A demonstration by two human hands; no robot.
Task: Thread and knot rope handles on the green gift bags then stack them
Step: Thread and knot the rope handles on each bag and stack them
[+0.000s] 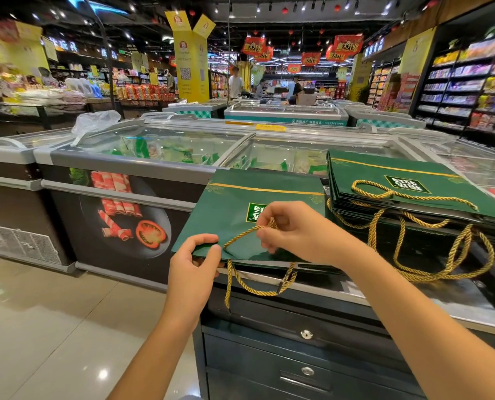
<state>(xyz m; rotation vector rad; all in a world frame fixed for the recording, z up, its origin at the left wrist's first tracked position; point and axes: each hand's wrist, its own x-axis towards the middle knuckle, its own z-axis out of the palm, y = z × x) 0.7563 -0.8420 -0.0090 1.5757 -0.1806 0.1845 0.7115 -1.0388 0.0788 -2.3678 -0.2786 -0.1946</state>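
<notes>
Step in hand, prob.: threading the 2nd handle on the green gift bag (232, 215), which lies flat at the bench (457, 313) front edge, just left of the stack of done bags (413, 180). Left hand (194, 264) pinches the bag's near-left edge, thumb on top. Right hand (292, 229) has its fingers (265, 236) clamped on the gold rope (240, 235) just above the bag face; the rope runs down-left to the edge beside the left thumb. Another loop (258, 290) hangs below. Next, I'd guess: feed the end thru the hole (not visible), knot it, keep the edge pinned.
</notes>
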